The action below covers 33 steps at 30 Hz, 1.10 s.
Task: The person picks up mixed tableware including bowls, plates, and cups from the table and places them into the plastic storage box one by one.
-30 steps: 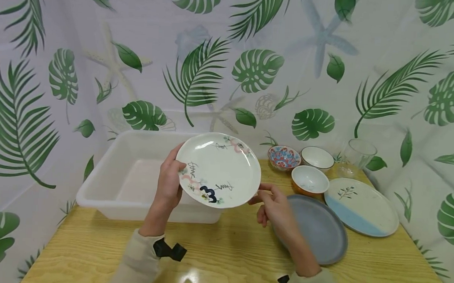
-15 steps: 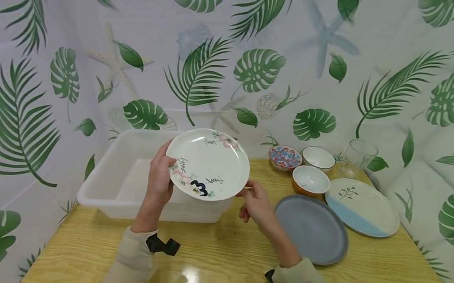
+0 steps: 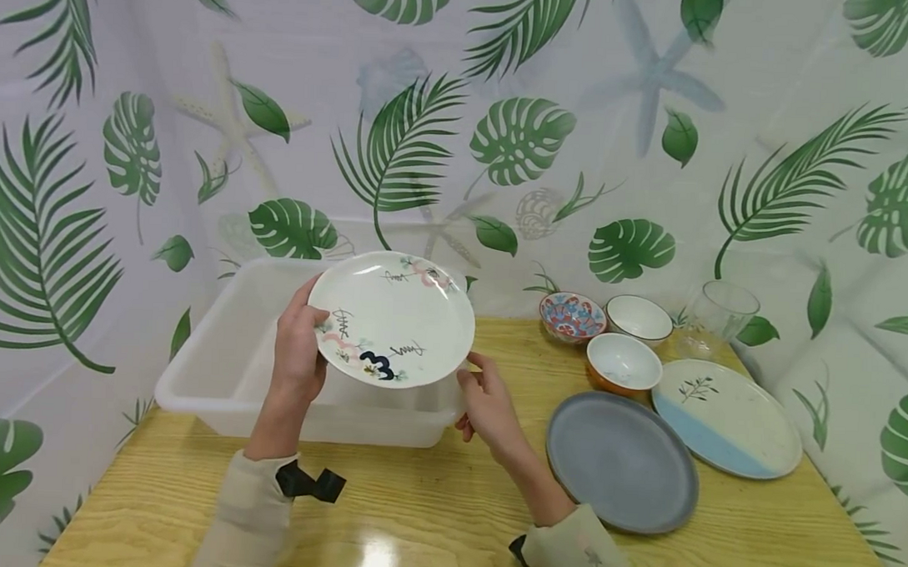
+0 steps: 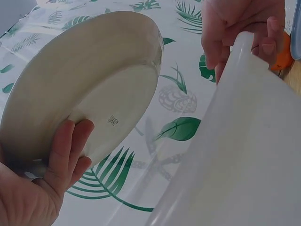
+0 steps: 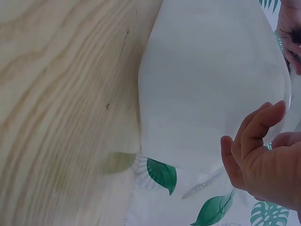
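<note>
My left hand grips the floral plate, white tub beyond; right hand loosely curled, empty, perhaps touching the plate.

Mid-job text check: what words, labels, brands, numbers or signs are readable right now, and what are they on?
Nothing reads clearly.
Plate, face: three dark, script-like marks, illegible; they may be only decoration.
Plate, underside: one small dark stamp, too small and blurred to read.
Tub: no lettering on the sides in view.
</note>
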Each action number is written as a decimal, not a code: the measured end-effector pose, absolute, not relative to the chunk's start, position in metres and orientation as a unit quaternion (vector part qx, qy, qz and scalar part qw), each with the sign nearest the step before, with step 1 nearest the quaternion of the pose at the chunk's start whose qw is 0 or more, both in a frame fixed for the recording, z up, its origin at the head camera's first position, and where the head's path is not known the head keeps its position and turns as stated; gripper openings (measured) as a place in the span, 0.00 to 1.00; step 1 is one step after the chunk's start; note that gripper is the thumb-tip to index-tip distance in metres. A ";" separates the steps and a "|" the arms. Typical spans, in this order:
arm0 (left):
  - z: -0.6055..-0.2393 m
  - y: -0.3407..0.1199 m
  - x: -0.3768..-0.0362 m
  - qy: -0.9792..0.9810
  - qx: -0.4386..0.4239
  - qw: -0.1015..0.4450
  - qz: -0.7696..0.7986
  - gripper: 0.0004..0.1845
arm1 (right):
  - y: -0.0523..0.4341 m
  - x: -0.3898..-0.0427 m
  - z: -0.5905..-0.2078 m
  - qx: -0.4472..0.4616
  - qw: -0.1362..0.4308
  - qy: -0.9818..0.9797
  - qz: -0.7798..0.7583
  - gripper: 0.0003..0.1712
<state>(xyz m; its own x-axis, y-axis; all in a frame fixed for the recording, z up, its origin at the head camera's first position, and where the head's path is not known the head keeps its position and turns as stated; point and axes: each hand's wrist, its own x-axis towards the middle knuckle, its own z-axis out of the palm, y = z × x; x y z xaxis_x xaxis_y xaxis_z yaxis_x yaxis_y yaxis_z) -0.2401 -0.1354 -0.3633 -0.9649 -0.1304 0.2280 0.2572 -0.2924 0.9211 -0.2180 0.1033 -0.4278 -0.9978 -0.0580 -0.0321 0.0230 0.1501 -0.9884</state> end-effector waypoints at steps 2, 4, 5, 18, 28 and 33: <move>-0.363 -0.139 -0.241 -0.582 -0.052 0.124 -0.802 0.32 | 0.102 -0.218 -0.428 -0.013 0.031 0.756 -0.654 0.29; -0.363 -0.143 -0.242 -0.581 -0.051 0.127 -0.802 0.32 | 0.100 -0.219 -0.429 -0.012 0.029 0.756 -0.654 0.30; -0.363 -0.144 -0.243 -0.582 -0.048 0.128 -0.802 0.32 | 0.100 -0.220 -0.429 -0.011 0.028 0.757 -0.653 0.30; -0.368 -0.165 -0.251 -0.578 0.024 0.143 -0.803 0.31 | 0.092 -0.220 -0.428 -0.011 0.005 0.774 -0.633 0.31; -0.379 -0.178 -0.256 -0.569 0.048 0.152 -0.807 0.30 | 0.090 -0.221 -0.430 -0.037 -0.013 0.795 -0.606 0.30; -0.382 -0.183 -0.260 -0.570 0.064 0.148 -0.806 0.31 | 0.090 -0.220 -0.430 -0.050 -0.021 0.799 -0.599 0.30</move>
<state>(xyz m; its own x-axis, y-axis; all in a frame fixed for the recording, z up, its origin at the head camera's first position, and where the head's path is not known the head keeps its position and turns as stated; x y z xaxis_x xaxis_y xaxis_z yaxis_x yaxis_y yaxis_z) -0.2600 -0.1826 -0.3817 -0.9481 -0.3110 0.0660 0.1659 -0.3068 0.9372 -0.2195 0.0896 -0.4300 -0.9941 -0.0557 0.0933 -0.1052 0.2765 -0.9552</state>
